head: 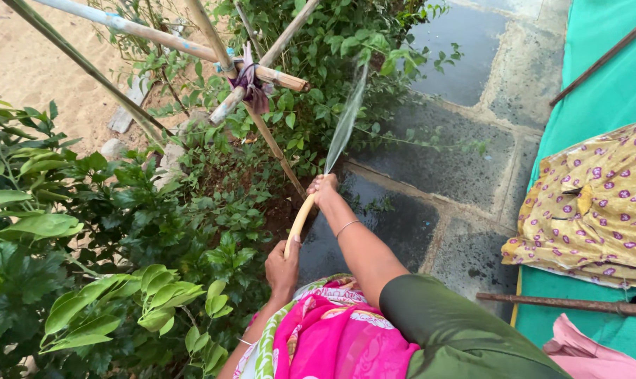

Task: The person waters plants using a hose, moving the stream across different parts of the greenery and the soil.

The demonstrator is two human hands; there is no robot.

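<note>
Both hands closed on tan hose (300,219), right hand (323,189) pinching the nozzle end, left hand (283,269) lower down; hose looks bendy, wet, likely slippery, spraying water (345,123) over shrubs (311,77).

Hose (300,220): lower run hidden behind left hand (282,268) and pink cloth (339,337); source not visible. Nozzle end covered by right hand (323,188); thumb position cannot be told. Bamboo poles (170,38) cut off at top edge. Patterned yellow fabric (592,203) cut off at right edge.
</note>
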